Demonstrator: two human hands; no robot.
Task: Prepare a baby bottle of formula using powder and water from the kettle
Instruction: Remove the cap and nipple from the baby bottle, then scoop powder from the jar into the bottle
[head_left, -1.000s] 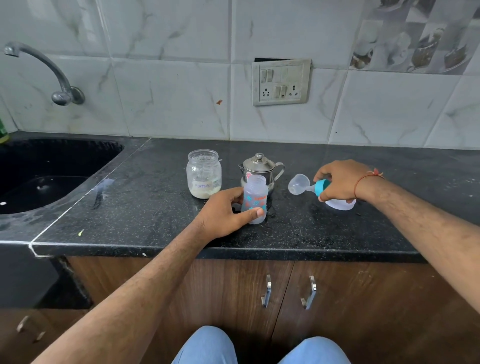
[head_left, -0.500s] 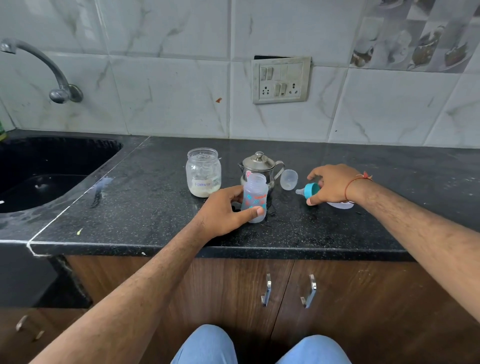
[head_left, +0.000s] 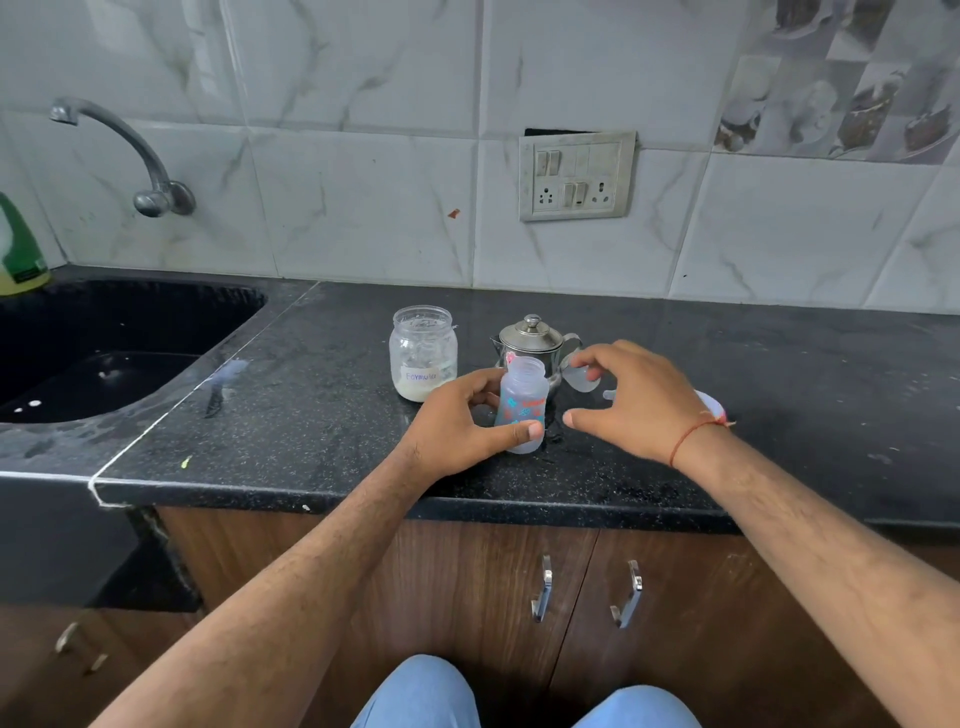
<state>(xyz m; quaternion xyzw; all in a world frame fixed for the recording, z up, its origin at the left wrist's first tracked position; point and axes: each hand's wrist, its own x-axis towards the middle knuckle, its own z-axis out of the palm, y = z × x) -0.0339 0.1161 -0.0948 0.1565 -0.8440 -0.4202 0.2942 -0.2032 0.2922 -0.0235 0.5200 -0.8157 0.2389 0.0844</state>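
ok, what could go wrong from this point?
1. The bottle stands open, close in front of the kettle; the right hand reaching across could knock it, though the left hand steadies it.
2. The formula jar has no lid on, so a bump may spill powder.
3. The clear cap by the right fingers could roll off.
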